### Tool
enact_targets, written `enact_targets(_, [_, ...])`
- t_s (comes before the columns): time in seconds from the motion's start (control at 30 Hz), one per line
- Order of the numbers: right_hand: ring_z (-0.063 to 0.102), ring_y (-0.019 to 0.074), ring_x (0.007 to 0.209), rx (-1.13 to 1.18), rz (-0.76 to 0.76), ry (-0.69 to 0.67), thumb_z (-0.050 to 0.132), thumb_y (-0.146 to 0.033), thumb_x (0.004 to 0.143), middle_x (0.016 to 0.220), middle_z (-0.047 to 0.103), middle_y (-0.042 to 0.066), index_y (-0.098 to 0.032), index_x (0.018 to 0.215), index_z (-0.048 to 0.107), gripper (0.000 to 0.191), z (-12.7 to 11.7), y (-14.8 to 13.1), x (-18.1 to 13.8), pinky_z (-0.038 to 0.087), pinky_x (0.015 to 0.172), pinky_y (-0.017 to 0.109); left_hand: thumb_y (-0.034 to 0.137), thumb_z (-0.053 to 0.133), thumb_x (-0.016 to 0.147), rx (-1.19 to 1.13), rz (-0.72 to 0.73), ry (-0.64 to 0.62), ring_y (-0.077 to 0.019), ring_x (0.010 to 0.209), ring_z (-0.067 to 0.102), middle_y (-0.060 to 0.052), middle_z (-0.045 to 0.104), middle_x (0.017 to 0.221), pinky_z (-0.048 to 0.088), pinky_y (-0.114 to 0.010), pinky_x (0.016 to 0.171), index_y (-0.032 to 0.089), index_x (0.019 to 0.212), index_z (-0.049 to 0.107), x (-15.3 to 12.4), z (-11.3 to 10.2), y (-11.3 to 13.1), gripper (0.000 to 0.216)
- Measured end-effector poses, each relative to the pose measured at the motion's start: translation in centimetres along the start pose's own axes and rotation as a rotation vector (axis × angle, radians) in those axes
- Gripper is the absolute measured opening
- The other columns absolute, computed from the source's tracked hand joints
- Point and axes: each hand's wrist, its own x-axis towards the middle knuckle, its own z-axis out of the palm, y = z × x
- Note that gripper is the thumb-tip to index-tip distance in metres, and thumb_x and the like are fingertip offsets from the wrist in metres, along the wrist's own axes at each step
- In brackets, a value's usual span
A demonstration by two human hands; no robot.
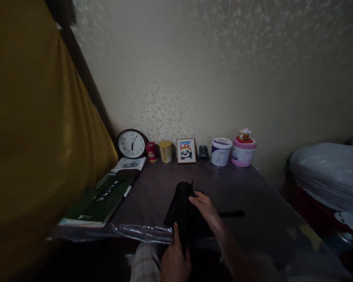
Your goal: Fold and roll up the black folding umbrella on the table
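Note:
A black, soft-looking item (181, 203), perhaps cloth, is held up over the table's front edge; its exact kind is hard to tell in the dim light. My right hand (205, 206) pinches its upper right side between thumb and fingers. Lower down, my left hand (176, 256) grips the near edge, index finger pointing up along it. A dark strap-like strip (233, 214) lies on the table to the right of my right wrist; whether it joins the black item is hidden.
Along the wall stand a clock (131, 144), red can (151, 152), yellow-lidded tin (166, 152), framed panda picture (186, 151), dark device (203, 152) and two tubs (221, 152). Left lie a green book (101, 197) and white marker (127, 191). A yellow curtain (47, 129) hangs left.

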Motion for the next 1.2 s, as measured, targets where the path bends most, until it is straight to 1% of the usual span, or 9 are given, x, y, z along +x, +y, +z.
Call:
enact_targets(0.13, [0.059, 0.0236, 0.099, -0.21, 0.016, 0.039, 0.064, -0.039, 0.066, 0.105, 0.064, 0.013, -0.011, 0.11, 0.058, 0.053, 2.4, 0.5, 1.7, 0.043, 0.086, 0.033, 0.014, 0.033, 0.081, -0.016, 0.028, 0.004, -0.0188, 0.105, 0.056, -0.016, 0.047, 0.129, 0.04, -0.025, 0.085, 0.005, 0.138, 0.0, 0.1, -0.2, 0.2, 0.067])
enact_targets(0.27, [0.059, 0.0214, 0.1, -0.482, 0.051, -0.052, 0.057, -0.033, 0.072, 0.111, 0.061, 0.016, -0.006, 0.118, 0.052, 0.053, 4.3, 1.1, 2.6, 0.044, 0.084, 0.029, 0.015, 0.032, 0.08, 0.013, 0.037, 0.005, -0.0202, 0.103, 0.057, -0.017, 0.048, 0.128, 0.041, -0.027, 0.084, 0.003, 0.138, 0.0, 0.2, 0.0, 0.1, 0.068])
enact_targets(0.43, [0.062, 0.0209, 0.089, -0.646, 0.046, -0.09, 0.057, -0.03, 0.071, 0.098, 0.067, 0.013, -0.007, 0.116, 0.053, 0.051, 5.3, 1.7, 2.8, 0.045, 0.075, 0.027, 0.02, 0.029, 0.082, -0.019, 0.056, 0.029, -0.0222, 0.102, 0.057, -0.019, 0.053, 0.122, 0.041, -0.028, 0.082, -0.003, 0.137, 0.003, 0.3, 0.7, -0.5, 0.065])
enact_targets(0.63, [0.063, 0.0198, 0.084, -0.806, -0.017, -0.156, 0.05, -0.031, 0.077, 0.08, 0.071, 0.009, -0.008, 0.115, 0.053, 0.045, 5.7, 1.5, 2.5, 0.042, 0.069, 0.025, 0.027, 0.031, 0.084, -0.183, 0.086, 0.07, -0.0195, 0.091, 0.061, -0.014, 0.063, 0.106, 0.042, -0.025, 0.074, 0.003, 0.137, -0.004, -0.1, 1.1, -1.3, 0.068])
enact_targets(0.73, [0.064, 0.0167, 0.081, -0.834, -0.051, -0.216, 0.042, -0.033, 0.081, 0.068, 0.071, 0.005, -0.008, 0.116, 0.051, 0.044, 5.8, 1.3, 2.4, 0.042, 0.069, 0.023, 0.027, 0.032, 0.083, -0.227, 0.114, 0.087, -0.0186, 0.092, 0.061, -0.012, 0.062, 0.11, 0.042, -0.025, 0.075, 0.008, 0.137, -0.004, -0.4, 0.8, -1.4, 0.067])
enact_targets(0.87, [0.064, 0.0145, 0.076, -0.859, -0.066, -0.274, 0.039, -0.033, 0.082, 0.068, 0.071, 0.002, -0.012, 0.112, 0.054, 0.039, 5.8, 1.1, 2.5, 0.042, 0.065, 0.021, 0.021, 0.039, 0.078, -0.26, 0.184, 0.082, -0.0165, 0.101, 0.058, -0.008, 0.055, 0.122, 0.042, -0.023, 0.079, 0.02, 0.138, -0.006, -0.4, 0.1, -1.1, 0.075])
enact_targets(0.97, [0.064, 0.0138, 0.077, -0.857, -0.077, -0.296, 0.041, -0.029, 0.081, 0.069, 0.072, 0.001, -0.015, 0.104, 0.059, 0.032, 5.8, 0.8, 2.4, 0.042, 0.067, 0.021, 0.019, 0.041, 0.076, -0.21, 0.189, 0.038, -0.0174, 0.092, 0.062, -0.005, 0.063, 0.108, 0.043, -0.024, 0.072, 0.026, 0.138, -0.006, 0.2, -0.3, -1.1, 0.079])
enact_targets(1.1, [0.062, 0.0128, 0.066, -0.751, -0.185, -0.352, 0.041, -0.026, 0.083, 0.07, 0.07, 0.0, -0.018, 0.099, 0.061, 0.028, 5.2, 0.7, 1.4, 0.043, 0.064, 0.022, 0.017, 0.036, 0.078, -0.164, 0.173, 0.026, -0.0174, 0.082, 0.064, -0.006, 0.067, 0.094, 0.042, -0.024, 0.066, 0.019, 0.138, -0.009, 0.9, 0.0, -1.1, 0.076])
enact_targets(1.2, [0.061, 0.0138, 0.078, -0.647, -0.393, -0.279, 0.04, -0.027, 0.086, 0.081, 0.068, 0.001, -0.021, 0.095, 0.063, 0.025, 4.0, 1.2, 0.0, 0.045, 0.074, 0.025, 0.017, 0.034, 0.079, -0.124, 0.137, 0.028, -0.0181, 0.085, 0.063, -0.009, 0.066, 0.097, 0.041, -0.024, 0.068, 0.013, 0.138, -0.009, 1.0, 0.3, -1.0, 0.073])
